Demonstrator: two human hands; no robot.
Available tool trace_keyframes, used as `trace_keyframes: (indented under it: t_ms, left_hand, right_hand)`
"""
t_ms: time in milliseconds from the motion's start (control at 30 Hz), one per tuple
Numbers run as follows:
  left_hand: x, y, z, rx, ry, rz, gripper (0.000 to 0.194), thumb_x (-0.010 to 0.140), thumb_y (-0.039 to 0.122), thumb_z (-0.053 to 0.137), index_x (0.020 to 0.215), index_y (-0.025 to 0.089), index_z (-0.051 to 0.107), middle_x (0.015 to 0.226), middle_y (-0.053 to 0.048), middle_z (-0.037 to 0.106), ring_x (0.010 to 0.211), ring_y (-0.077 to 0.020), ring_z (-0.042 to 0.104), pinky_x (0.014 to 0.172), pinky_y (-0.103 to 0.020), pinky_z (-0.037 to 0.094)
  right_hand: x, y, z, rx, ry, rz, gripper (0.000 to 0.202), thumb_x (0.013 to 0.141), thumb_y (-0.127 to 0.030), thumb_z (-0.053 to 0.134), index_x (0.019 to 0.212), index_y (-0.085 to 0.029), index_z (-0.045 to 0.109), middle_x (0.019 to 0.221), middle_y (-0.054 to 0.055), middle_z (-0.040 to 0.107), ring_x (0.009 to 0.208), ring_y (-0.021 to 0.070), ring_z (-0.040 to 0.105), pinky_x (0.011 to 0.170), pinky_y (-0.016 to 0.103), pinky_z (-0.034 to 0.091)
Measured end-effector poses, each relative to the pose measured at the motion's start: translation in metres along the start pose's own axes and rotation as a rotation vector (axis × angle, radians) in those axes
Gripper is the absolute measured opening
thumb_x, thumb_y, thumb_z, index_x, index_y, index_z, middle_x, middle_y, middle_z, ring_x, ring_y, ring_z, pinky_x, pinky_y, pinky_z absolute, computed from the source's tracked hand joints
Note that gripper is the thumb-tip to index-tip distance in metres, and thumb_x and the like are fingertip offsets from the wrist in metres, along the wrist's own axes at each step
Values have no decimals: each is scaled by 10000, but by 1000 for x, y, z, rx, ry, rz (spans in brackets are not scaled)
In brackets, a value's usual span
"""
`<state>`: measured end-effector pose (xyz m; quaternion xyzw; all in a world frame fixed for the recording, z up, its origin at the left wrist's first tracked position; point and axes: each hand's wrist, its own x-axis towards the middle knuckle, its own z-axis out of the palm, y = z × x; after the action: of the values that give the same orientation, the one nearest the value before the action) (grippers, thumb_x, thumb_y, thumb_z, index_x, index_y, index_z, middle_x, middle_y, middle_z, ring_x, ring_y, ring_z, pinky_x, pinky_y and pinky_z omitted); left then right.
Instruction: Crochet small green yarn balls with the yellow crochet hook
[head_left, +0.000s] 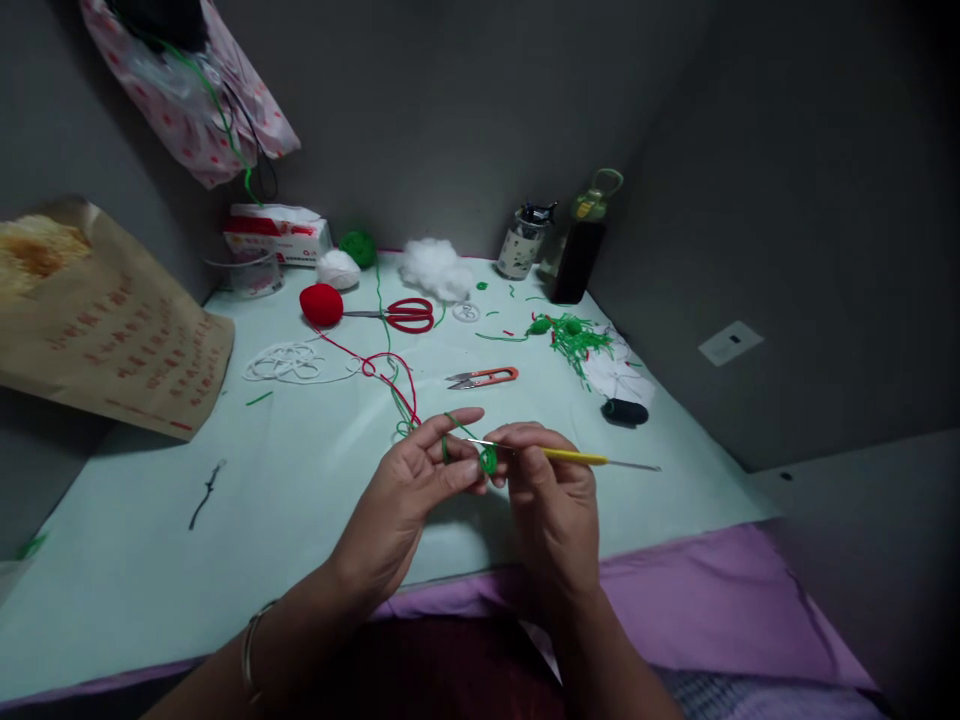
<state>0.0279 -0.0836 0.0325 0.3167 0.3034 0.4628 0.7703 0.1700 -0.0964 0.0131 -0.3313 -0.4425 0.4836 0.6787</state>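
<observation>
My left hand (416, 480) pinches a small round green crochet piece (488, 459) between thumb and fingers. Green yarn (445, 447) loops around its raised fingers. Close beside it, my right hand (553, 490) is closed on a double-ended crochet hook with a yellow handle (574, 456). One metal end of the hook points left at the green piece and the yarn; the other sticks out to the right. Just beyond the hands lie orange thread snips (495, 377). Red yarn (405, 395) trails over the table behind my left hand.
Red-handled scissors (409, 315), a red yarn ball (322, 305), white stuffing (436, 268) and green yarn scraps (577, 338) lie farther back. At the left leans a brown paper bag (142, 350). A dark bottle (577, 255) stands back right, near the wall.
</observation>
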Motion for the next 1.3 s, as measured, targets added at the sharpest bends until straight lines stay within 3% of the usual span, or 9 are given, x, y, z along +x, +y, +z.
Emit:
trace_keyframes:
  t_ms: [167,367,667,833,933,1067,1133,1300]
  left_hand:
    - [0,0,-2,-19,15,-18,505,817,177,807,1296,176,646,880,-4,663,832,-152,667,867,-310,501]
    - [1,-1,-3,-46,26,40,446,832,148,782,1261,211,676,885,18,644,835,-117,638,883,-277,482]
    - [-7,2,-4,72,-36,147,345,954,215,651,1298,242,649,899,4,652,879,-133,613,906,-286,459]
    - [-8,1,-3,108,-17,163,488,852,295,811,1303,261,629,946,7,633,932,-134,595,866,-249,476]
    - [-7,1,-4,111,5,140,548,808,267,856,1303,262,622,938,11,629,939,-133,597,874,-244,483]
    - [-7,3,-5,105,4,112,456,893,273,770,1322,248,616,936,4,639,881,-126,630,888,-268,491]
    - [-6,4,-7,86,38,111,457,890,262,771,1322,244,623,933,5,642,853,-119,632,863,-260,496]
    - [-3,4,-13,110,63,146,452,858,237,801,1288,266,665,922,14,657,829,-107,635,821,-239,502]
  right_hand:
    - [3,-3,4,136,16,106,106,931,-325,719,939,-262,803,913,16,752,603,76,584,597,210,533]
    - [-1,-2,4,48,10,45,132,974,-287,664,982,-259,793,958,16,750,637,75,619,652,224,557]
    - [-12,-4,9,-297,-27,-245,244,995,-145,597,1072,-283,783,1036,33,748,853,141,690,662,252,581]
    - [-18,-7,12,-487,-68,-378,351,963,-67,613,1160,-316,763,1093,24,772,990,161,705,859,304,593]
    - [-15,-6,12,-416,-35,-312,287,971,-112,623,1100,-314,781,1049,21,772,993,163,702,861,301,586]
    - [-7,-2,11,-126,-4,-76,175,991,-226,630,1018,-287,792,994,15,742,780,117,681,697,249,571]
    - [-4,0,11,-26,-9,22,137,974,-265,662,995,-270,797,954,15,738,728,107,675,693,246,573]
    - [-3,1,13,91,1,113,102,925,-308,729,953,-245,804,879,15,748,689,100,671,695,235,584]
